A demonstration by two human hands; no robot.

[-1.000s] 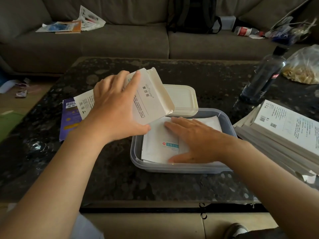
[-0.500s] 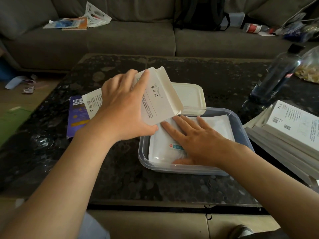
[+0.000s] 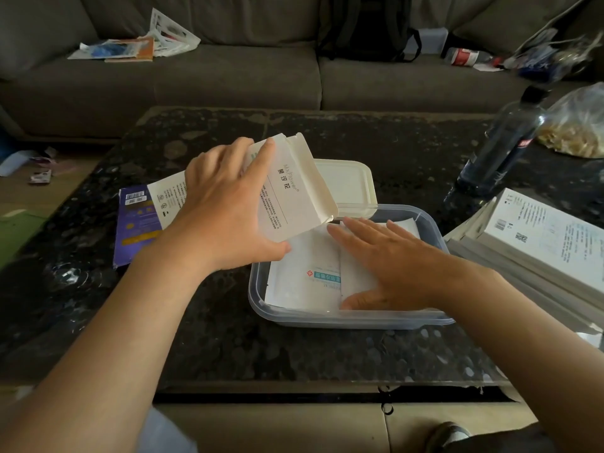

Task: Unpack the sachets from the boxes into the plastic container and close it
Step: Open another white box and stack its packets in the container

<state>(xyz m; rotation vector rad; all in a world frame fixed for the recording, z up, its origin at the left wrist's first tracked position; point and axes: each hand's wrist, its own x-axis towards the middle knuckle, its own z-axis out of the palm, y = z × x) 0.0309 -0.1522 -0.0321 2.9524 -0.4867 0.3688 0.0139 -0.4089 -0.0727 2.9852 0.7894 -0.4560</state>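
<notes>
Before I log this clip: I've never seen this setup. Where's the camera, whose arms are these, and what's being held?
There is no machine here. A person wears one wide-angle camera on the head, which looks down at their own arms. The left hand grips an opened white box, tilted over a clear plastic container on the dark speckled table. The right hand lies flat on white sachets inside that container. The cream lid lies just behind it. A stack of white boxes sits to the right, with a dark bottle behind them. A purple box lies to the left.
</notes>
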